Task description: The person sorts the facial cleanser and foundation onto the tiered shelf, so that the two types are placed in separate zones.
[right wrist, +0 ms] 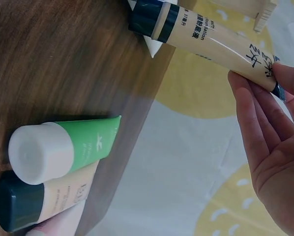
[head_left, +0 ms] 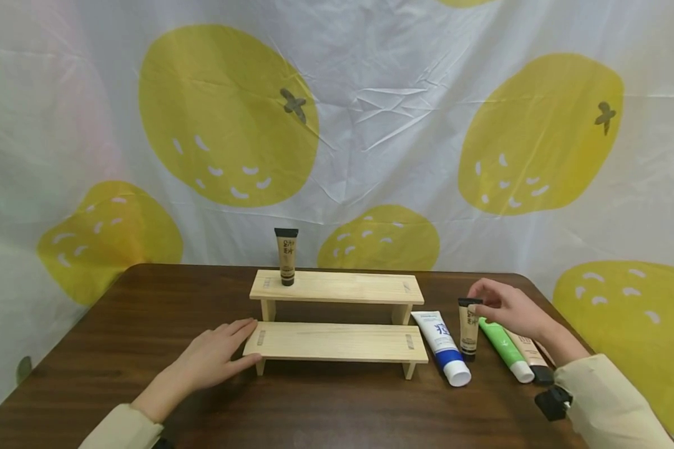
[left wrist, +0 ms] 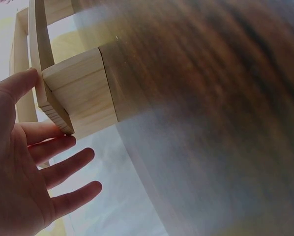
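My right hand (head_left: 508, 305) pinches a beige foundation tube (head_left: 468, 330) by its flat black crimped end, thumb on one side and fingers on the other. In the right wrist view, dark writing shows on the tube (right wrist: 220, 42), with its black cap pointing away from the hand. My left hand (head_left: 213, 352) holds the left end of the lower step of a two-step wooden rack (head_left: 337, 342). Its thumb and index finger span the board's end at the two corners, the other fingers spread out. A similar foundation tube (head_left: 287, 259) stands cap-down on the upper step's left end.
A white tube with a blue band (head_left: 444, 349) lies just right of the rack. Beyond the held tube lie a green tube with a white cap (head_left: 505, 349), a beige black-capped tube (head_left: 530, 358) and a pinkish tube (right wrist: 63, 223). A lemon-patterned curtain (head_left: 371, 156) hangs behind the table (head_left: 90, 349).
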`<state>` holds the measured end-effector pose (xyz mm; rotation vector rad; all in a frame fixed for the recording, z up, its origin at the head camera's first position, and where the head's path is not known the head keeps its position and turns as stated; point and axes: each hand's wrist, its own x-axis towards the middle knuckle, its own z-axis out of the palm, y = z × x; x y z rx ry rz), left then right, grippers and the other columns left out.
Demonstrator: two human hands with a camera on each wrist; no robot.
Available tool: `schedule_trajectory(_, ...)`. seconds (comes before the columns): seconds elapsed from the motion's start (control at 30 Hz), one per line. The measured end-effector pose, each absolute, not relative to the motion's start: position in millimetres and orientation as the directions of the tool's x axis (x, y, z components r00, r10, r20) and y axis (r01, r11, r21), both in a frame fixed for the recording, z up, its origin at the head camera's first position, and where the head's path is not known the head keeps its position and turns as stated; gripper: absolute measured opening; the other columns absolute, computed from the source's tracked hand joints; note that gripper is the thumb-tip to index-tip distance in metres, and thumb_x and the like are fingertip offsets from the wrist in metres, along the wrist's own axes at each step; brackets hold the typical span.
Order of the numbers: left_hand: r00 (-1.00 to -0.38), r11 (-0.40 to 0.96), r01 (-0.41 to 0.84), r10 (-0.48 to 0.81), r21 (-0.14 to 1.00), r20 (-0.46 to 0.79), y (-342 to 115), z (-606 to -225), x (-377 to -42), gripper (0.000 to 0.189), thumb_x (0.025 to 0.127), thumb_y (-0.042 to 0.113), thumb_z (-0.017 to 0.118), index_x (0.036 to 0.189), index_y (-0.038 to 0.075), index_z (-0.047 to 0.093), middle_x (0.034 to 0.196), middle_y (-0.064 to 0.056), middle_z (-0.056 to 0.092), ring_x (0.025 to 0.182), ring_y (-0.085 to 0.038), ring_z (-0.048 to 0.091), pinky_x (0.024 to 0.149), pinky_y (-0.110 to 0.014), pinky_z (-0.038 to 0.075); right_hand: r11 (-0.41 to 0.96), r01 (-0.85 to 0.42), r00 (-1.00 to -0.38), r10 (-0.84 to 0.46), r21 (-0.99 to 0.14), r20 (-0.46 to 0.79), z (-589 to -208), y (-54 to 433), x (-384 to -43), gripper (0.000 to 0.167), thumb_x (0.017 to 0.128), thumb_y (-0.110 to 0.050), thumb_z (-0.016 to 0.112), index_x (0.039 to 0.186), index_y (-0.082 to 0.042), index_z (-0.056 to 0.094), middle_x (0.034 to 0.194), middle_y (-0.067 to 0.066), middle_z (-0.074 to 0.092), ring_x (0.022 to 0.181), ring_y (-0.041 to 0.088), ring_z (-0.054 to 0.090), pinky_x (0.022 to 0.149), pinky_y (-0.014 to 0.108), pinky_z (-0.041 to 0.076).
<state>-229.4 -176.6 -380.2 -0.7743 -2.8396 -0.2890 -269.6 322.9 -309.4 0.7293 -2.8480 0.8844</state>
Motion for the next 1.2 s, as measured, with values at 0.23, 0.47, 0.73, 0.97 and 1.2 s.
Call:
schedule_trajectory(0.23, -0.842, 0.842, 0.522, 0.484, 0.135, 0.238, -176, -382, -230, 0.069, 0.085, 0.055, 0.044, 0.127, 0.001, 0.047, 0.124, -0.014, 0.048, 0.106, -0.033, 0.049, 0.077, -0.052, 0.039, 0.73, -0.436, -0.898, -0.394, -0.526, 0.197, -297, 324, -269, 0.012, 0.085, -0.01, 0.058, 0.095, -0.011, 0.051, 0.068, 0.001, 0.057, 0.054, 0.015, 0.05, 0.047, 0.029, 0.042)
schedule_trajectory(0.47, -0.841, 0.84, 0.524, 0.486, 0.138, 0.238, -176, -382, -230, 0.069, 0.084, 0.055, 0.045, 0.127, 0.001, 0.047, 0.124, -0.014, 0.048, 0.106, -0.033, 0.048, 0.077, -0.052, 0.039, 0.708, -0.481, -0.875, -0.423, -0.517, 0.234, -287, 324, -270, 0.011, 0.087, -0.01, 0.056, 0.097, -0.008, 0.052, 0.091, 0.009, 0.062, 0.078, 0.021, 0.058, 0.063, 0.036, 0.044)
schedule_trajectory(0.73, -0.832, 0.838, 0.534, 0.495, 0.116, 0.252, -176, -381, -230, 0.068, 0.085, 0.054, 0.044, 0.125, 0.0, 0.048, 0.123, -0.014, 0.048, 0.104, -0.033, 0.05, 0.075, -0.051, 0.041, 0.708, -0.442, -0.895, -0.391, -0.551, 0.215, -269, 315, -270, 0.015, 0.089, -0.016, 0.054, 0.1, -0.008, 0.049, 0.084, 0.007, 0.062, 0.081, 0.024, 0.058, 0.067, 0.039, 0.042)
schedule_trajectory(0.97, -0.833, 0.838, 0.533, 0.495, 0.118, 0.247, -176, -380, -230, 0.068, 0.085, 0.054, 0.045, 0.125, 0.0, 0.048, 0.123, -0.014, 0.048, 0.104, -0.033, 0.05, 0.075, -0.052, 0.04, 0.716, -0.452, -0.891, -0.394, -0.532, 0.228, -255, 305, -270, 0.015, 0.089, -0.016, 0.054, 0.1, -0.008, 0.049, 0.079, 0.005, 0.062, 0.075, 0.02, 0.058, 0.068, 0.037, 0.041)
schedule_trajectory(1.2, -0.835, 0.839, 0.53, 0.492, 0.122, 0.247, -177, -381, -230, 0.069, 0.085, 0.055, 0.044, 0.126, 0.0, 0.048, 0.123, -0.014, 0.048, 0.105, -0.033, 0.049, 0.076, -0.052, 0.04, 0.694, -0.505, -0.862, -0.436, -0.513, 0.259, -245, 298, -275, 0.013, 0.088, -0.011, 0.053, 0.1, -0.007, 0.049, 0.082, 0.004, 0.063, 0.077, 0.018, 0.059, 0.068, 0.033, 0.043)
